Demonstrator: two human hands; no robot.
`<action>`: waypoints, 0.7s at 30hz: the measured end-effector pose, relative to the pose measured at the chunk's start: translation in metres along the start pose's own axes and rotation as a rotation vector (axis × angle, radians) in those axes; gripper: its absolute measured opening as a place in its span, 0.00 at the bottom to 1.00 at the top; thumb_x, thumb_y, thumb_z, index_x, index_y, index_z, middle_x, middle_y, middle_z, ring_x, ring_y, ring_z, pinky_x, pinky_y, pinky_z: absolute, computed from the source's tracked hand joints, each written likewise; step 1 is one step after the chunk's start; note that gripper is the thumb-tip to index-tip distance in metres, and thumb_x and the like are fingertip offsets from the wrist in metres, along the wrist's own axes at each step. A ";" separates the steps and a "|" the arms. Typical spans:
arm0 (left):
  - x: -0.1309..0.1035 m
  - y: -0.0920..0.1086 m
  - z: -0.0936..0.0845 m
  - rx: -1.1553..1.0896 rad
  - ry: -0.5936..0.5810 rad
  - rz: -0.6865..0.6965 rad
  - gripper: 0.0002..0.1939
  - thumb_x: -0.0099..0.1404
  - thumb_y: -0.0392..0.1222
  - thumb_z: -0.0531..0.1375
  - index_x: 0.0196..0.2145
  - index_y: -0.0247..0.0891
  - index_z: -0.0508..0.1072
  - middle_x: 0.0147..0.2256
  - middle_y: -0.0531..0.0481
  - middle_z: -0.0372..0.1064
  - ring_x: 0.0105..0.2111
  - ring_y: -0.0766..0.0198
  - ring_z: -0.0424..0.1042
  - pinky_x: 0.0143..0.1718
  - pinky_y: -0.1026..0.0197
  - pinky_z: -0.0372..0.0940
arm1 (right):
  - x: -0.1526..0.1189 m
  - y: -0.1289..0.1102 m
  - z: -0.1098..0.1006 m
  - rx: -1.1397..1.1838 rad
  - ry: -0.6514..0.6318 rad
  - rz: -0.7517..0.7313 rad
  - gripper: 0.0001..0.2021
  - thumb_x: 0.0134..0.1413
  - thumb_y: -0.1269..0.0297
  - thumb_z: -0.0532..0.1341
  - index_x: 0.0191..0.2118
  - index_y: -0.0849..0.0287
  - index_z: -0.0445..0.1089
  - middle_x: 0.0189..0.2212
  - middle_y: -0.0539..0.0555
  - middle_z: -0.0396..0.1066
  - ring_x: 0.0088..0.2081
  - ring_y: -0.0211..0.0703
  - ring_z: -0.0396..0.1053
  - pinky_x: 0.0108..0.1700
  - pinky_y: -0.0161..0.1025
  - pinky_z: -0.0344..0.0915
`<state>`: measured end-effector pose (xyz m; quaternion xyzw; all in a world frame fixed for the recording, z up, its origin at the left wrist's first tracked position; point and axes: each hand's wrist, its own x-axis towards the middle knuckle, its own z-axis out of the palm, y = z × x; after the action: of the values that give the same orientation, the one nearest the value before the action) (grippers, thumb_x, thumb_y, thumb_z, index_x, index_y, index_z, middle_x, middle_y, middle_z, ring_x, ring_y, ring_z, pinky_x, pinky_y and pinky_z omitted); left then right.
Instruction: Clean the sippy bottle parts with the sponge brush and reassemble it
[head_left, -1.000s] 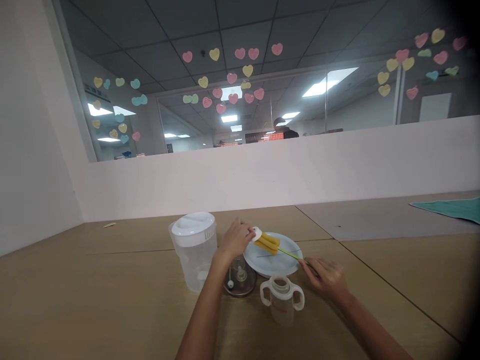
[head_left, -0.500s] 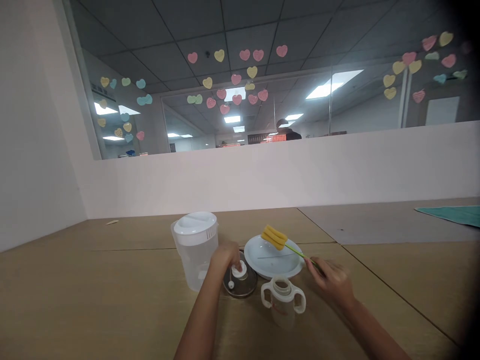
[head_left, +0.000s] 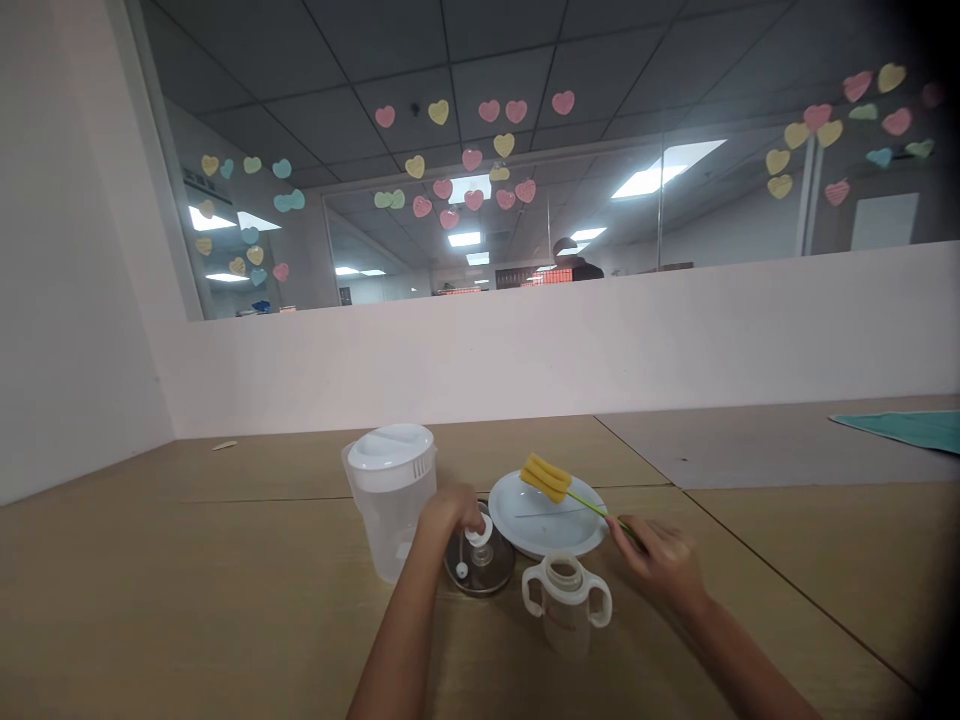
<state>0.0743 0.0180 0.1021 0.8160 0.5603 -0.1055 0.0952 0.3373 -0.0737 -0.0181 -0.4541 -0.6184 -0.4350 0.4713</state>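
My left hand (head_left: 452,512) is closed on a white ring-shaped bottle cap (head_left: 480,530), with a clear part below it. A thin straw with a small white ball end (head_left: 462,571) hangs beside the cap. Under them lies a dark round dish (head_left: 495,578), partly hidden by my hand. My right hand (head_left: 664,562) grips the green handle of a yellow sponge brush (head_left: 546,478). The brush head is over the far part of a white bowl (head_left: 547,535). Between my arms an open clear bottle with two white handles (head_left: 568,610) stands upright.
A lidded clear plastic pitcher (head_left: 394,500) stands left of the dark dish. Far right on the table lies a teal cloth (head_left: 911,430). A low white wall (head_left: 487,355) with a window above borders the table's back. Beyond the glass, a person (head_left: 574,260) is partly visible.
My left hand has raised the white cap slightly, so more of the clear part under it shows. The sponge brush has shifted slightly left and down in my right hand.
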 end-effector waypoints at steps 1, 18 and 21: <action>0.001 0.000 0.001 0.005 -0.004 -0.002 0.11 0.45 0.40 0.61 0.29 0.35 0.77 0.32 0.43 0.76 0.29 0.60 0.73 0.24 0.66 0.62 | 0.000 0.000 0.000 0.000 -0.002 0.002 0.11 0.54 0.65 0.58 0.23 0.61 0.68 0.14 0.46 0.64 0.16 0.29 0.58 0.24 0.32 0.49; 0.003 0.023 0.008 0.086 0.041 0.012 0.16 0.39 0.38 0.66 0.31 0.34 0.76 0.37 0.33 0.73 0.36 0.43 0.73 0.34 0.50 0.66 | 0.002 0.001 -0.001 -0.009 -0.005 0.002 0.10 0.54 0.64 0.58 0.23 0.61 0.68 0.12 0.46 0.62 0.16 0.30 0.57 0.23 0.33 0.48; -0.018 0.032 -0.002 0.085 0.129 0.086 0.24 0.41 0.39 0.66 0.39 0.36 0.74 0.41 0.36 0.72 0.40 0.44 0.71 0.37 0.52 0.65 | 0.003 0.001 -0.003 -0.008 0.000 0.000 0.11 0.54 0.65 0.58 0.23 0.61 0.68 0.13 0.46 0.62 0.16 0.29 0.57 0.23 0.33 0.48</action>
<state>0.0978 -0.0087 0.1106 0.8478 0.5245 -0.0724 0.0285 0.3381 -0.0756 -0.0146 -0.4561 -0.6164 -0.4376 0.4696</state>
